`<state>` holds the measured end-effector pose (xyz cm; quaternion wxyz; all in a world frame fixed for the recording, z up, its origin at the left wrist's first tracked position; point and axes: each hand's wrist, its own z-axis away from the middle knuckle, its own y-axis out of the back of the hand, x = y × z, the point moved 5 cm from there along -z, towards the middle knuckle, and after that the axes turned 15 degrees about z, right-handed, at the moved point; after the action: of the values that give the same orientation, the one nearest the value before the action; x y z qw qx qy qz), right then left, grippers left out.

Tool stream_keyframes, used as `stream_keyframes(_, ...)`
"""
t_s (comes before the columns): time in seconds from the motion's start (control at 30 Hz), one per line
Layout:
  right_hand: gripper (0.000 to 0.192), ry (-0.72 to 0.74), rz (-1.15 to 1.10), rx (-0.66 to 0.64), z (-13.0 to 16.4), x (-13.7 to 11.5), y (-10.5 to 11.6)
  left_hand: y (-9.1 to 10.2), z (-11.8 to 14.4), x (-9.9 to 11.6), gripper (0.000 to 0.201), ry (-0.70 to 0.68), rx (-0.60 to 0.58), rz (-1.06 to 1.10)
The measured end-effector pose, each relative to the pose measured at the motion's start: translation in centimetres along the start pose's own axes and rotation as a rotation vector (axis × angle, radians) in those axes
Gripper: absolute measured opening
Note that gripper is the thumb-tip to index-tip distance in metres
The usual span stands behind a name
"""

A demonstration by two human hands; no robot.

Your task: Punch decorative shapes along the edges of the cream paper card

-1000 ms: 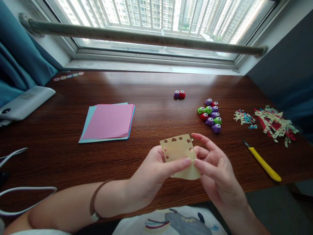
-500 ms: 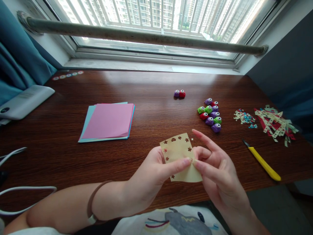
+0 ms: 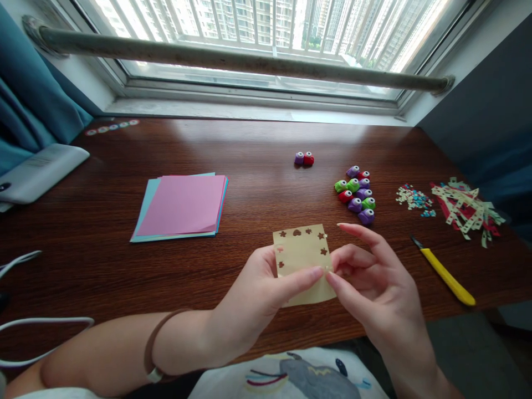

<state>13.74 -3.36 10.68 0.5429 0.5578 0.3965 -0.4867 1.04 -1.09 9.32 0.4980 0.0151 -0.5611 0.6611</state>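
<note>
Lower part of the tan punched paper (image 3: 302,260) hidden behind the left hand (image 3: 257,299) and right hand (image 3: 374,293), white cables (image 3: 37,327) cut off at the left edge, confetti bits (image 3: 413,198) too small to tell shapes, grey device (image 3: 37,172) partly out of frame.

I count two hands, the left hand (image 3: 253,296) and the right hand (image 3: 376,293), on one tan punched sheet (image 3: 303,260). I count ten small craft punches: a pair (image 3: 303,159) set apart, eight in a cluster (image 3: 356,194). One stack of coloured paper (image 3: 180,206), one yellow craft knife (image 3: 444,271), one heap of paper strips (image 3: 467,210), one patch of confetti (image 3: 413,198).
</note>
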Motion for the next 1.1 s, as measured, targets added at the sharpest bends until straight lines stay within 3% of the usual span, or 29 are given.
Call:
stream_keyframes(0.27,0.036,-0.033,-0.201,0.078,-0.3,1.0,-0.5,0.2,-0.2,-0.1,0.026,0.004,0.027,-0.108)
stream_keyframes(0.5,0.036,-0.139,-0.345,-0.064,-0.7,1.7,-1.0,0.7,-0.4,-0.2,0.016,0.007,0.043,-0.192)
stream_keyframes(0.63,0.039,-0.200,-0.427,-0.108,-0.8,1.8,-1.2,0.7,-0.5,0.0,0.020,-0.034,0.012,-0.111)
stream_keyframes(0.73,0.042,-0.208,-0.408,-0.091,-0.8,1.7,-1.3,0.3,-0.5,0.2,0.024,-0.070,-0.034,-0.042)
stream_keyframes(0.97,0.047,-0.148,-0.257,0.049,-0.5,1.9,-1.0,-0.2,-0.7,-0.1,0.027,-0.013,-0.085,-0.104)
stream_keyframes(1.1,0.051,-0.107,-0.224,0.051,-0.3,1.6,-1.1,-0.2,-0.6,0.0,0.026,-0.048,-0.113,-0.108)
